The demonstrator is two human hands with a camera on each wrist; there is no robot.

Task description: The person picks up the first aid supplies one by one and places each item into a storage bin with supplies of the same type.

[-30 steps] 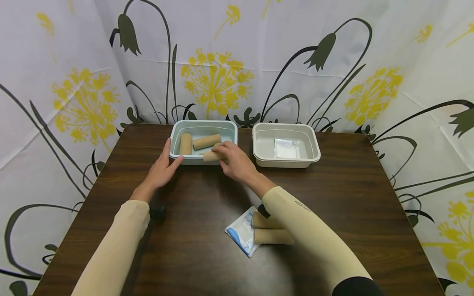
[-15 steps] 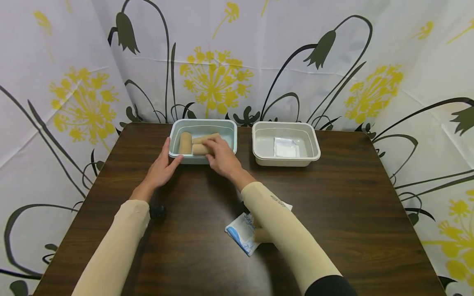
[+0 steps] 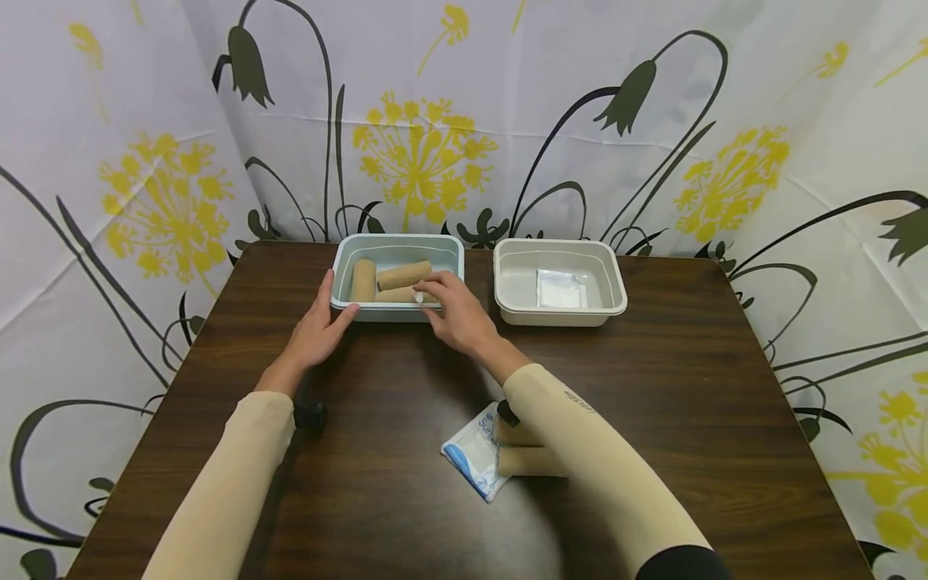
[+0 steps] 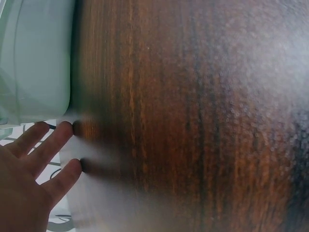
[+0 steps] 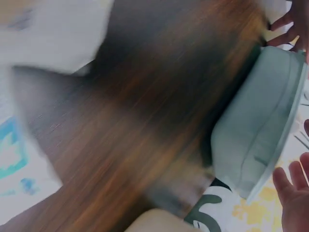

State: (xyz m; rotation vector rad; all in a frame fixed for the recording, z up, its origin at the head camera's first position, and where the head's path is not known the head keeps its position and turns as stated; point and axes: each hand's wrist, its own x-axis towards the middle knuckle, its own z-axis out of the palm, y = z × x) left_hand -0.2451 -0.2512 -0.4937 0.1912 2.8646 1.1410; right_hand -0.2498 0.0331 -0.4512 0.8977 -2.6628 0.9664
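Observation:
At the back left of the table stands a pale blue plastic basin (image 3: 380,315). Three tan rolls, bandage-like in look, lie inside it: one upright-pointing roll (image 3: 364,280) at the left, a slanted roll (image 3: 404,276) and a roll along the front wall (image 3: 394,296). My left hand (image 3: 313,332) rests against the basin's left front corner, thumb along the front rim, fingers extended (image 4: 50,145). My right hand (image 3: 461,320) is over the basin's right front rim, its fingertips by the front roll's right end, where a small white spot shows. Its fingers are loosely bent (image 5: 292,181).
A cream basin (image 3: 561,319) holding a clear-and-white packet (image 3: 561,290) stands to the right. Nearer me, two more tan rolls (image 3: 532,461) lie by a blue-and-white printed packet (image 3: 474,457), partly under my right forearm. A patterned curtain (image 3: 544,121) hangs behind the table.
My right hand has lowered a tan roll into the blue basin along its front wall, let go of it and drawn back a little to the right. The left hand has stayed put.

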